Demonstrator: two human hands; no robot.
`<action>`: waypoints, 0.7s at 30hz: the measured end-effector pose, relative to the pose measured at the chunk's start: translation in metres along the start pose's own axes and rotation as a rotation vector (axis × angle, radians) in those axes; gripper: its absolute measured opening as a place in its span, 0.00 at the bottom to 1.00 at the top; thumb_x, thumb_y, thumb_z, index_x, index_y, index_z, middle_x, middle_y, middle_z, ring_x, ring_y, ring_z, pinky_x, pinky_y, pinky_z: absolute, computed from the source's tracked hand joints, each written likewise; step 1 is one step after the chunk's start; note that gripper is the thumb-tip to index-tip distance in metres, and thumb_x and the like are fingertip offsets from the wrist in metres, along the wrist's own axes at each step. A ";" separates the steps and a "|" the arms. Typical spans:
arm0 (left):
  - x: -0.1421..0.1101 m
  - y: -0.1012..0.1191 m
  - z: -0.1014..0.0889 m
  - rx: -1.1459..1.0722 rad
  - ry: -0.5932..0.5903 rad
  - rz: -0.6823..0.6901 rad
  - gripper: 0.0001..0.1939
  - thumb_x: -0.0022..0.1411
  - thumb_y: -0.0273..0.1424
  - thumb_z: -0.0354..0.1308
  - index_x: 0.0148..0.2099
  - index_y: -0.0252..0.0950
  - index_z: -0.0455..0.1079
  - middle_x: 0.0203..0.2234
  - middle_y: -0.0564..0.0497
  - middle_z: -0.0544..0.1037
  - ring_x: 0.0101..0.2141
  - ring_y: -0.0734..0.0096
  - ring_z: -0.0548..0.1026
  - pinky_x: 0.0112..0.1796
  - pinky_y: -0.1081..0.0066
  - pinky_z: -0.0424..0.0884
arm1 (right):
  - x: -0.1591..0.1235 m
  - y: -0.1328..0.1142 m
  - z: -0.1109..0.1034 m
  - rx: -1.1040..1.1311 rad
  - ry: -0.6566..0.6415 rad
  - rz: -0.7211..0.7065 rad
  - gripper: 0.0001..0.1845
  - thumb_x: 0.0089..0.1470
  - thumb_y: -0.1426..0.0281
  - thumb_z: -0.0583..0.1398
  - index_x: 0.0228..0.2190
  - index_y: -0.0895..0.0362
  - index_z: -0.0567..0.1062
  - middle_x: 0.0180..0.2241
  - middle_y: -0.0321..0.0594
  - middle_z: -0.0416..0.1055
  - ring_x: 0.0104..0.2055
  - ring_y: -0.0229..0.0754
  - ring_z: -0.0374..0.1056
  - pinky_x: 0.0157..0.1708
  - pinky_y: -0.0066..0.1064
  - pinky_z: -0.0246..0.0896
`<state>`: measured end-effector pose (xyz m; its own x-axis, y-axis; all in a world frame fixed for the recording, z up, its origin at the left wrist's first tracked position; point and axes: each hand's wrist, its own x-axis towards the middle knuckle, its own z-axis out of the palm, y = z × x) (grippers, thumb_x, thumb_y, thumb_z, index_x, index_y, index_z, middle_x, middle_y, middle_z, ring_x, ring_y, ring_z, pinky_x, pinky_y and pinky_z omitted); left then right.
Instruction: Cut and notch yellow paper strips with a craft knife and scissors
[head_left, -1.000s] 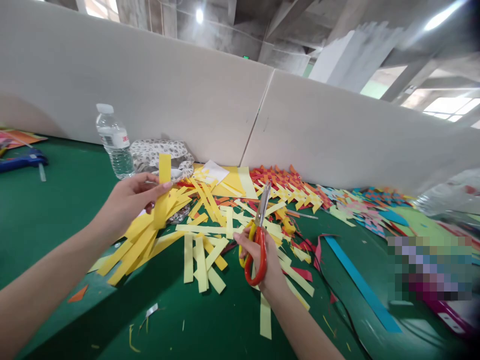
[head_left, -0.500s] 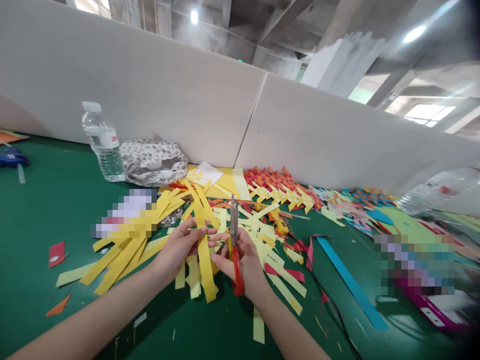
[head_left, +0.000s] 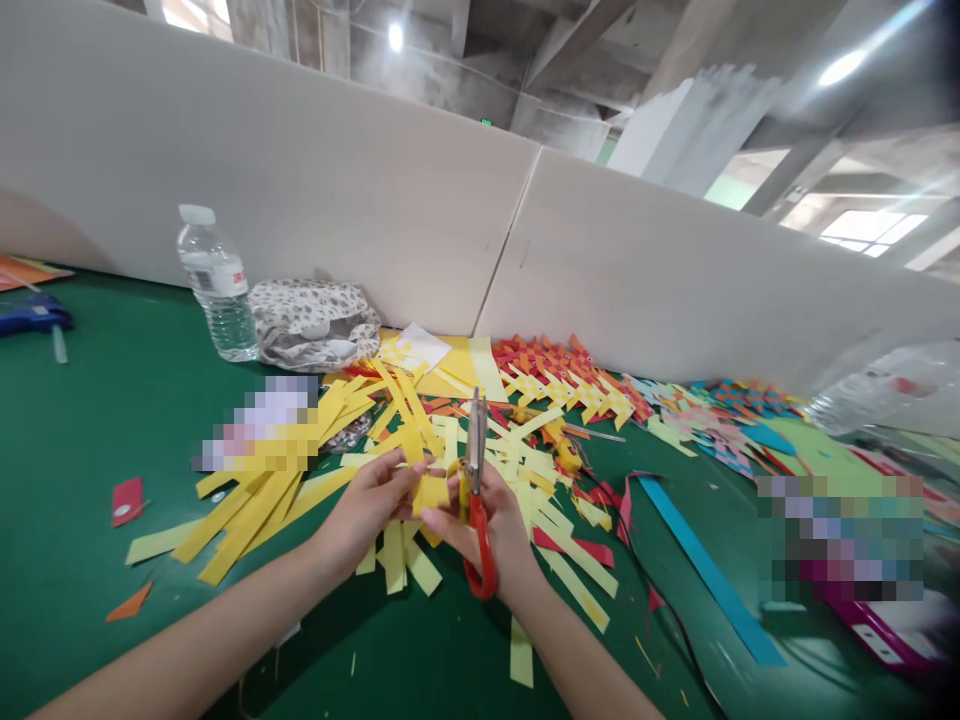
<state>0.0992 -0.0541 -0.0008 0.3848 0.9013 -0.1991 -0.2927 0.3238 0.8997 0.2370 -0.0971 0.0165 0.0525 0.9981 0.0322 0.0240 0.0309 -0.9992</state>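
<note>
Right now, our left hand (head_left: 375,503) pinches a bent yellow strip (head_left: 430,494) above the pale strips (head_left: 393,562) on the green bench (head_left: 375,665). Our right hand (head_left: 506,540) grips the scissors (head_left: 475,468), blades pointing up, its thumb at the strip too. With the blades so near our fingers, a careless squeeze could nick skin or paper; because our right hand manages both things, the strip could slip or crease crookedly.

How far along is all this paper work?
The woven red-and-orange pieces at the back look finished. In progress: a yellow strip, bent between the left hand and right hand, which also holds scissors. Many loose yellow strips lie flat and unwoven, so plenty seems left.
</note>
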 end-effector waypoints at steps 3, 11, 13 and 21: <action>-0.001 0.004 -0.003 0.057 -0.006 0.056 0.12 0.55 0.40 0.58 0.34 0.36 0.72 0.30 0.50 0.78 0.31 0.71 0.74 0.31 0.75 0.68 | 0.001 -0.001 -0.003 0.054 -0.021 0.010 0.23 0.29 0.70 0.70 0.26 0.53 0.64 0.23 0.30 0.68 0.29 0.41 0.69 0.29 0.33 0.65; 0.001 0.006 -0.007 0.069 0.022 0.039 0.16 0.50 0.37 0.63 0.41 0.36 0.72 0.38 0.48 0.76 0.40 0.66 0.72 0.35 0.72 0.70 | 0.006 0.009 -0.006 0.095 -0.001 0.131 0.24 0.29 0.75 0.70 0.25 0.53 0.61 0.20 0.26 0.64 0.26 0.36 0.67 0.27 0.28 0.60; 0.001 0.005 -0.006 0.118 0.058 0.046 0.19 0.44 0.32 0.68 0.40 0.36 0.72 0.34 0.50 0.76 0.36 0.69 0.73 0.34 0.74 0.70 | 0.005 0.009 -0.006 0.065 -0.010 0.127 0.23 0.30 0.74 0.69 0.26 0.53 0.61 0.20 0.25 0.65 0.25 0.36 0.66 0.28 0.29 0.60; 0.002 0.006 -0.006 0.025 0.088 0.056 0.14 0.39 0.28 0.70 0.31 0.35 0.71 0.26 0.55 0.74 0.26 0.78 0.71 0.28 0.78 0.68 | 0.003 0.012 -0.006 0.013 0.032 0.040 0.26 0.30 0.70 0.70 0.29 0.52 0.61 0.30 0.32 0.70 0.30 0.39 0.69 0.29 0.31 0.63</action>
<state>0.0930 -0.0490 0.0023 0.2896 0.9399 -0.1810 -0.2888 0.2661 0.9197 0.2435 -0.0943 0.0044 0.0853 0.9963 -0.0075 0.0082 -0.0082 -0.9999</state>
